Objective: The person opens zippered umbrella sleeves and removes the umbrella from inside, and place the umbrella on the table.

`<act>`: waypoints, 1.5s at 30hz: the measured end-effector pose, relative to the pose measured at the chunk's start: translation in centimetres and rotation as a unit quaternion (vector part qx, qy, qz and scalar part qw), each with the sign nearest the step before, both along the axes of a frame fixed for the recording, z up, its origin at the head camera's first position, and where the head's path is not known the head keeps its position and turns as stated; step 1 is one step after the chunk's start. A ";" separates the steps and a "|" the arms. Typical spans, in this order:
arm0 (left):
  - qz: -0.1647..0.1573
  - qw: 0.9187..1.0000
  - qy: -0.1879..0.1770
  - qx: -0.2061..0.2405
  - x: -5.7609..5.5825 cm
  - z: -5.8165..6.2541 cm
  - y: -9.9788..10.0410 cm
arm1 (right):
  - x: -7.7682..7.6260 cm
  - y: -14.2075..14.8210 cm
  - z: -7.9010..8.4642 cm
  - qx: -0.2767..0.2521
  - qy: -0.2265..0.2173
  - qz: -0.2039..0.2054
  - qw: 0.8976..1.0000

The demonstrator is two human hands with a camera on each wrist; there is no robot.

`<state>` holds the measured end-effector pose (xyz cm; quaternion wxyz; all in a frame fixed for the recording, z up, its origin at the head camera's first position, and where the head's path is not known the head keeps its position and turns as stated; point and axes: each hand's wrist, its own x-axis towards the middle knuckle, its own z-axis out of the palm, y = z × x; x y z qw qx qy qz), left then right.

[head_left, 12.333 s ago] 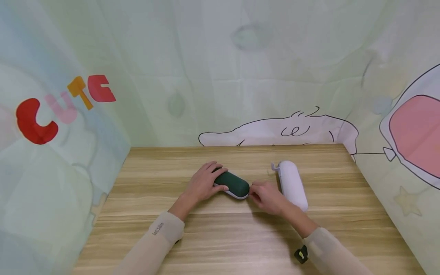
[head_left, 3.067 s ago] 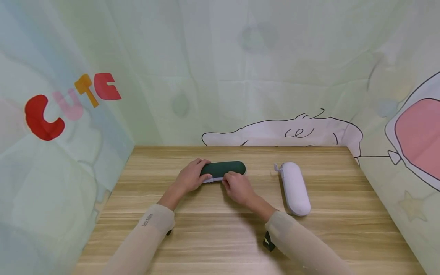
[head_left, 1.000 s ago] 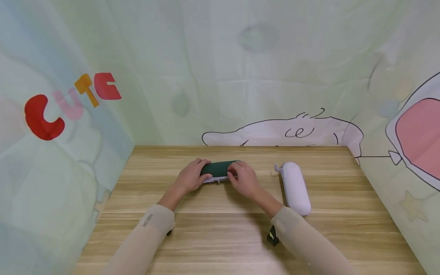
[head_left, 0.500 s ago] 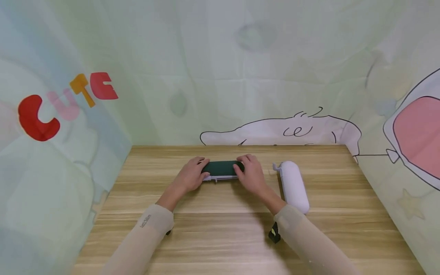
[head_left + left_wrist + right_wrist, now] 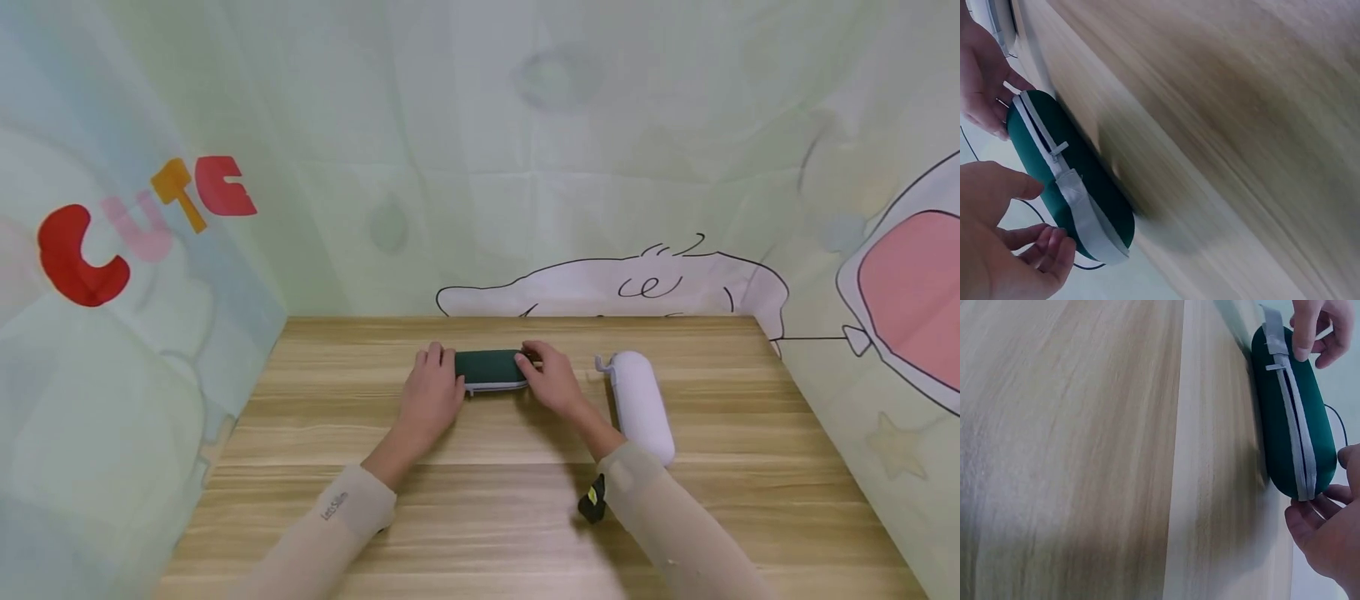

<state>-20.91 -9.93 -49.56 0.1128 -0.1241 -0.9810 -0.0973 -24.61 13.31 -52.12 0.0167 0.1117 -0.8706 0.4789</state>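
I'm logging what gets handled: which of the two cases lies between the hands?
The dark green case, between left hand and right hand; the pale case lies apart, on the table to the right.

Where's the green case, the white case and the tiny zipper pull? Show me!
Green case (image 5: 491, 367): head view, middle of its top.
White case (image 5: 642, 408): head view, middle of its upper side.
Zipper pull (image 5: 1059, 149): left wrist view, on its little pale tab.

On the wood-grained worktop (image 5: 480, 517) lie a green zipped case (image 5: 489, 367), toward the far side, and a pale case (image 5: 643, 408) further right.
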 end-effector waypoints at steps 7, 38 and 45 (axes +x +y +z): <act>0.032 0.999 0.001 -0.019 0.7 0.2 0.4 | 0.3 0.1 0.1 0.006 -0.020 -0.010 1.000; 0.065 0.980 -0.134 0.129 -0.5 0.7 2.2 | 3.2 -2.2 1.1 0.042 -0.121 0.146 0.981; 0.063 0.979 -0.150 0.121 -0.8 1.0 2.5 | 3.9 -3.4 0.6 0.028 -0.123 0.132 0.983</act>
